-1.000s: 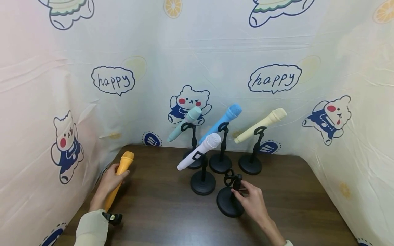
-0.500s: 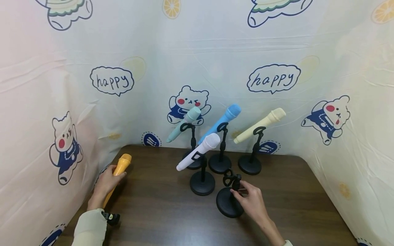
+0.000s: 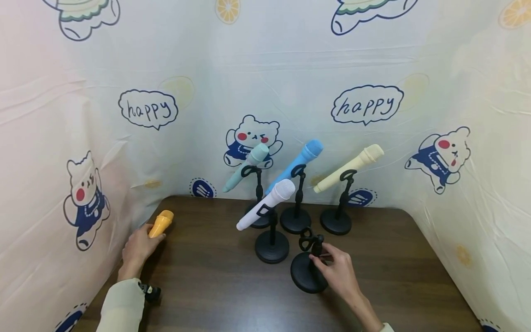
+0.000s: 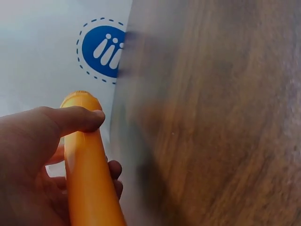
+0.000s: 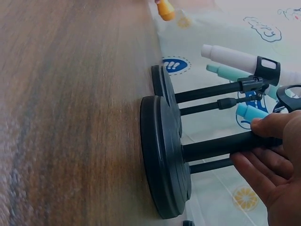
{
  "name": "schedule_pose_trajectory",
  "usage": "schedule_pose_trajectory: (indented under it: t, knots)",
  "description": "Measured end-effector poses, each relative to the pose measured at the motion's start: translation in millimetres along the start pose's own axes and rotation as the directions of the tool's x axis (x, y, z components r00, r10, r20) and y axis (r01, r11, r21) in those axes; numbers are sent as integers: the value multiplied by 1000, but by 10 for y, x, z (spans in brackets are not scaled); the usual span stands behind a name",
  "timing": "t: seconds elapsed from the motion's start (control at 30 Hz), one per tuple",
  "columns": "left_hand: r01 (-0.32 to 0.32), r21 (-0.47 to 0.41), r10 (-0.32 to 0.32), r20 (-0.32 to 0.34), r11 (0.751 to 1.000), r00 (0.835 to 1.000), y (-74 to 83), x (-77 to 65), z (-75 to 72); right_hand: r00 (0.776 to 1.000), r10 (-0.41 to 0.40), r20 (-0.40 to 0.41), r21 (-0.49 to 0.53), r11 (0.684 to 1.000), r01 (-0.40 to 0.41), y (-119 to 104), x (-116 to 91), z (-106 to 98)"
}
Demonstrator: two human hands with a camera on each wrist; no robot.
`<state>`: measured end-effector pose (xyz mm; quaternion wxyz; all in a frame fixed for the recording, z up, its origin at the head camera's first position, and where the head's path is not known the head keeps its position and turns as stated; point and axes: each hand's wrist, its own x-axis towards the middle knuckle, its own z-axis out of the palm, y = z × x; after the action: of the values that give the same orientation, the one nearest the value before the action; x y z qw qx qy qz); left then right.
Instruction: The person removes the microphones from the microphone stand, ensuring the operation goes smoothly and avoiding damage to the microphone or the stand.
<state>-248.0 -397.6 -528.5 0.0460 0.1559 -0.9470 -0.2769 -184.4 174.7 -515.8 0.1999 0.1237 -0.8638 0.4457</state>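
With the left hand (image 3: pixel 138 249) I am gripping a glossy orange-yellow microphone (image 3: pixel 161 224), the thumb laid across its barrel and the fingers curled around the far side, near the table's back-left corner and close by its left edge; I cannot tell whether it touches the wood. With the right hand (image 3: pixel 340 269) I am pinching, thumb against fingers, the slim black pole (image 5: pixel 211 147) of a black stand with a round disc base (image 3: pixel 309 273), placed right of the table's middle and nearer the front edge than any other stand. At the top of that pole, beside my right fingers, sits a black ring clip (image 5: pixel 284 100). Just to the left of this base is a second round-based black stand (image 3: pixel 272 248), its clip holding a lilac-white microphone (image 3: pixel 266 205) tilted with its head up to the right. Behind these, a row of three more black stands runs along the table's back edge: the left one (image 3: pixel 259 220) carries a pale teal microphone (image 3: pixel 246 168), the middle one (image 3: pixel 295 221) a bright blue microphone (image 3: pixel 295 164), and the right one (image 3: pixel 335 222) a pale yellow microphone (image 3: pixel 349 168), all slanting up to the right. On my left arm I see a cream sleeve (image 3: pixel 122 304) and a small black wrist device (image 3: pixel 151 294). Under everything lies the dark brown wood-grain table (image 3: pixel 207 286), with a whitish cloth (image 3: pixel 265 55) printed with bears and "happy" bubbles rising beyond its back and side edges.
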Motion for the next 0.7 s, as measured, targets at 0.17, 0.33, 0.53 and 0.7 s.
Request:
schedule_pose_trajectory:
  t: [0.17,0.33,0.53,0.7]
  knots:
    - [25,3,-25,25,1000,999,-55,24,18,1000,-8,0,2,1000,8,-3,-7,-3]
    - [27,19,-28,38,999,999,-96,44,40,1000,-17,4,1,1000,17,2,-9,-3]
    - [4,25,-5,29,1000,1000,-102,62,57,1000,-8,4,-5,1000,8,12,7,-3]
    - [-16,40,14,39,999,999,-91,70,67,1000,2,7,6,1000,-2,19,4,-2]
